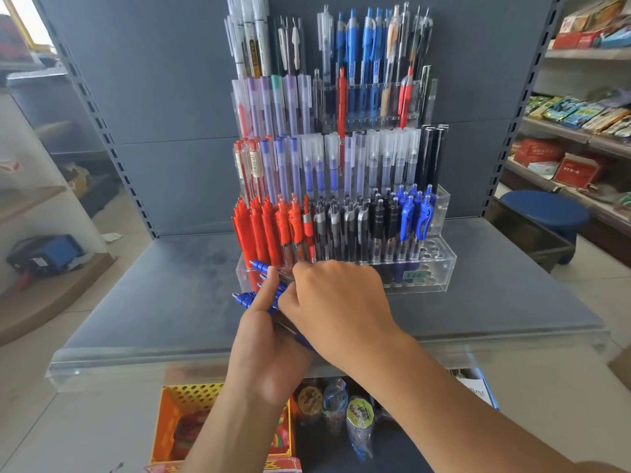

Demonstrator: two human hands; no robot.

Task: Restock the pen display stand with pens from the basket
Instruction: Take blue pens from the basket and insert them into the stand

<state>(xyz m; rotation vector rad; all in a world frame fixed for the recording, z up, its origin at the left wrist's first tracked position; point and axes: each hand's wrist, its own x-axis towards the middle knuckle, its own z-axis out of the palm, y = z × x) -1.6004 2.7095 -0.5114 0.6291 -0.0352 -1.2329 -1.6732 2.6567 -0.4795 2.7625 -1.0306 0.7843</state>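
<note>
Grey shelf (153, 302) | stand (440, 264) holds pens (341, 227) | left hand (266, 356) grips blue pens (246, 298) | right hand (338, 302): cannot tell

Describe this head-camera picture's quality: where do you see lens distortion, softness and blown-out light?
Head view: the wide lens bends the slotted shelf uprights; the pen display stand at centre is sharp, while the side shelves at the right go soft; daylight blows out the top-left corner; elsewhere light is even, with faint shadows.

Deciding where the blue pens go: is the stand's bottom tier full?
Not full: empty holes show at the right end of the bottom tier, beside its blue pens.
</note>
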